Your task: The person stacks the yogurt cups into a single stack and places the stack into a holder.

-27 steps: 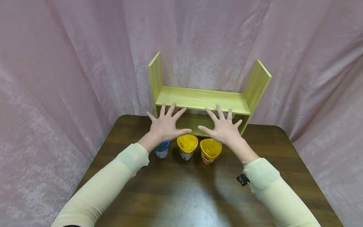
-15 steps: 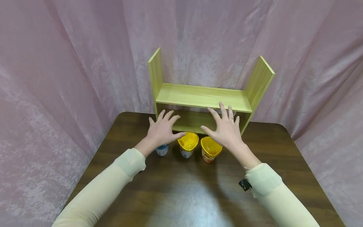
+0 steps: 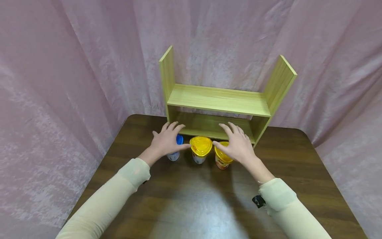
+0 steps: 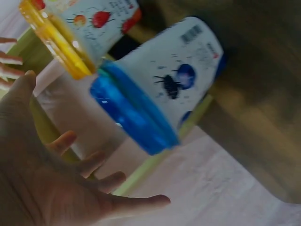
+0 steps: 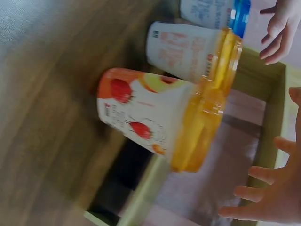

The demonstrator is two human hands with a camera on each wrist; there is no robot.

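Observation:
Three cups stand in a row on the dark table in front of a wooden shelf (image 3: 219, 99). The left cup (image 3: 174, 155) has a blue lid and a blueberry print (image 4: 160, 94). The middle cup (image 3: 200, 146) and the right cup (image 3: 222, 160) have yellow lids; the right one shows strawberries (image 5: 146, 115). My left hand (image 3: 170, 138) hovers just over the blue-lid cup, fingers relaxed and spread, palm down (image 4: 47, 188). My right hand (image 3: 235, 142) hovers the same way over the right cup, hiding most of its lid (image 5: 277, 197). Neither hand grips a cup.
The shelf has two tall side panels, an upper board and a low open compartment (image 3: 209, 124) right behind the cups. Pink cloth (image 3: 74, 66) hangs all around the table. The brown tabletop (image 3: 194, 199) stretches toward me between my sleeves.
Both hands have come down from the shelf's upper board to just above the outer cups, with fingers less spread. The cups have not moved.

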